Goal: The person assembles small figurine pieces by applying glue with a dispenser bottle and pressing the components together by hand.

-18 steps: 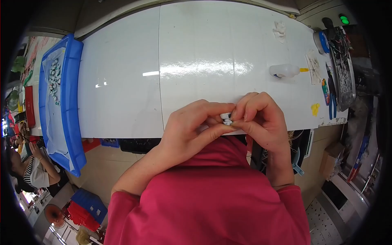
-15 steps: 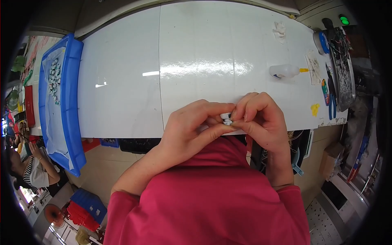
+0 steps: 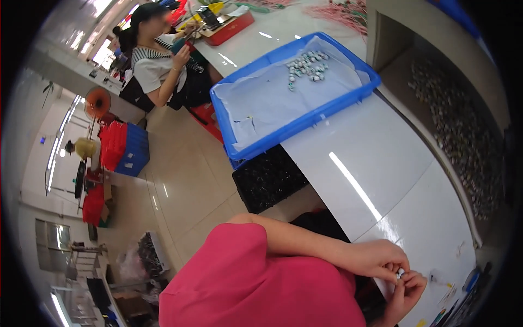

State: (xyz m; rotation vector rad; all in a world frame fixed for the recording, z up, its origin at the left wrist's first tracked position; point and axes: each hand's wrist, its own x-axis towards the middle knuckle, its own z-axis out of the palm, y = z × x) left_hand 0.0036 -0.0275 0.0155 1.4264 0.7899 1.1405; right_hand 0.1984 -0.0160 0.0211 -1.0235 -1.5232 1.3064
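A small white-and-dark part (image 3: 400,272) sits pinched between both hands at the near edge of the white table (image 3: 376,180). The left hand (image 3: 376,260) closes thumb and fingertips on it from above; the right hand (image 3: 407,291) curls under it. This looks like mid-assembly fingerwork; seating it likely needs a steady squeeze. More parts lie in the blue tray (image 3: 297,126) well apart.

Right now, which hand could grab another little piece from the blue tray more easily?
Probably the left. The left hand is on the side nearer the blue tray, while the right hand is farther from it. Both hands pinch one small part between them.
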